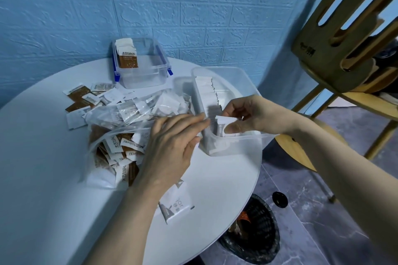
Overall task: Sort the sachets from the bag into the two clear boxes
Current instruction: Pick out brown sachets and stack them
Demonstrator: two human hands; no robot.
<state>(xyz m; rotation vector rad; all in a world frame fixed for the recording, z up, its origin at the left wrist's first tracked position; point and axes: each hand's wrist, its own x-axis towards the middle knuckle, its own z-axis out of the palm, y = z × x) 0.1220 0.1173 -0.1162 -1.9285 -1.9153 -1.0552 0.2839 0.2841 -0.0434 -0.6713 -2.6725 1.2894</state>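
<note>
From the head view, the right hand [243, 114] pinches a white sachet [223, 121] between thumb and fingers, inside the near end of the larger clear box [247, 84]. Just behind that pinch a row of white sachets [207, 92] stands on edge along the box's left wall. The left hand [170, 148] lies with straight fingers on the outside of that same wall, holding nothing, just left of the pinched sachet. Under and left of its wrist sprawls the clear plastic bag [112, 131], full of brown and white sachets. Nearer than the left hand, 1 white sachet [175, 204] lies alone. Beyond the bag is a scatter of loose sachets [86, 98], and further back the smaller clear box with blue clips [140, 62] holds brown sachets [127, 55] upright at its left end. All sit on a round white table [43, 178] against a blue brick-textured wall [64, 6]. Right of the right hand stand wooden stools [336, 49] on a grey tiled floor [323, 221], with a black waste basket [256, 232] below the table edge.
</note>
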